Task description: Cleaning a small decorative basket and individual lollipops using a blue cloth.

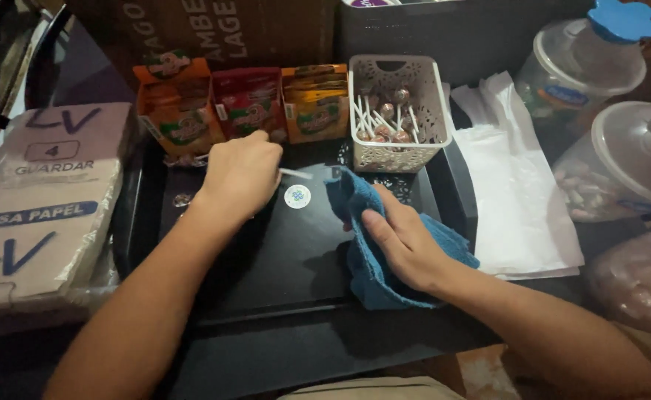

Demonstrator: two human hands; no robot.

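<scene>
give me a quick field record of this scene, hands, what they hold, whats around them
left hand: closed on a thin white stick
right hand: pressed flat on a blue cloth
surface: black tray, round white sticker between the hands
behind: three snack boxes, white basket of lollipops
right side: white plastic bags, clear jars
left side: paper bag bundle

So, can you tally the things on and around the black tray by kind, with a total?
Snack boxes: 3 (orange, red, yellow)
White basket of lollipops: 1
Blue cloth under the right hand: 1
Round sticker near the left hand: 1
Clear lidded jars: 3
White plastic bags, a stack: 1
Total: 10
</scene>
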